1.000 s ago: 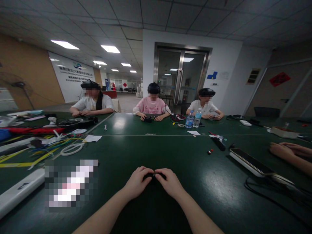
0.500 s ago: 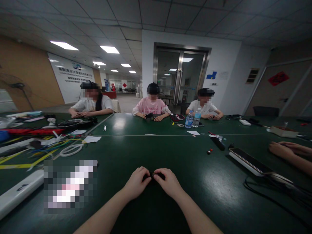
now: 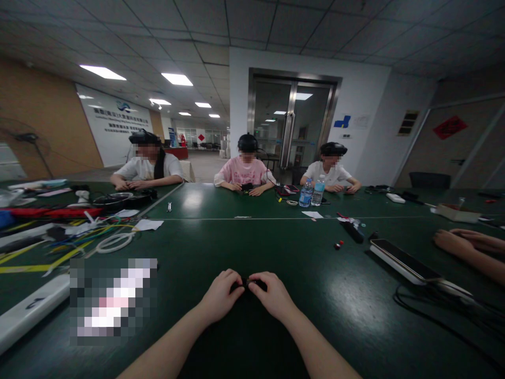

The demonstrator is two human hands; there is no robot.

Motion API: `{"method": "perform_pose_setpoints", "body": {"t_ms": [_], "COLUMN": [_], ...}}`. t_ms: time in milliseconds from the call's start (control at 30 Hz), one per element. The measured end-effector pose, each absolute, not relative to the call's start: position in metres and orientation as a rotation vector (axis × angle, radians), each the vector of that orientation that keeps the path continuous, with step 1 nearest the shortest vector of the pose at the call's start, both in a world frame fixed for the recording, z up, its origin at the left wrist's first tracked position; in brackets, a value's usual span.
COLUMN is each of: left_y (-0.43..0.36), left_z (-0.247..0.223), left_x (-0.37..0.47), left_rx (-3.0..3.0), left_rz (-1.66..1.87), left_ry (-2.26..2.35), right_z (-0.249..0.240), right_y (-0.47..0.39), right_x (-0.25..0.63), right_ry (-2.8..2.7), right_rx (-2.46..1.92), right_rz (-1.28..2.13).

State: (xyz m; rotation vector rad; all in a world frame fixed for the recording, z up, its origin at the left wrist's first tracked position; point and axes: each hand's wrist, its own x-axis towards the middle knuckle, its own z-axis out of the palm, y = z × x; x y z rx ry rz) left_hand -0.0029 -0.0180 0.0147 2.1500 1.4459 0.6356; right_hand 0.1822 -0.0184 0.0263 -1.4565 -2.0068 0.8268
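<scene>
My left hand (image 3: pixel 221 296) and my right hand (image 3: pixel 273 295) rest near each other on the dark green table (image 3: pixel 252 245), in the middle of the head view. Both are closed, with thumbs and fingertips pinched around a small dark object (image 3: pixel 245 282) between them. It is mostly covered by the fingers and too small to name. Each forearm reaches in from the lower edge.
On the left lie a white power strip (image 3: pixel 35 313), a blurred-out bright item (image 3: pixel 118 297), a coiled white cable (image 3: pixel 114 243) and tangled wires. To the right are a phone-like slab (image 3: pixel 406 260), black cables and a co-worker's hands (image 3: pixel 453 245). Water bottles (image 3: pixel 305 195) stand farther off, before seated people.
My hands keep the same pinch in nearly the same place. Across the table, the person in pink has slightly shifted a dark thing in their hands.
</scene>
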Motion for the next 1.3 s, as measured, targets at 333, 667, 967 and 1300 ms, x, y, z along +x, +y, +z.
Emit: {"method": "perform_pose_setpoints", "body": {"t_ms": [333,667,967,1300], "left_y": [-0.0174,-0.0156,-0.0166,-0.0164], "left_z": [0.0127,0.0095,0.0103,0.0093], "left_x": [-0.0022,-0.0031,-0.0027,-0.0026], "left_rx": [2.17,2.159,2.158,2.188], "left_rz": [0.686,0.67,0.668,0.694], "left_ry": [1.424,1.456,1.473,1.448], "right_z": [0.019,0.0223,0.0217,0.0254], "right_y": [-0.0141,-0.0158,-0.0175,-0.0167], "right_x": [0.1816,0.1817,0.1812,0.1807], "right_ry": [-2.015,-2.021,-1.961,-2.043], "right_rx": [-1.423,-1.448,-1.509,-1.433], "right_rz": [0.77,0.804,0.849,0.773]}}
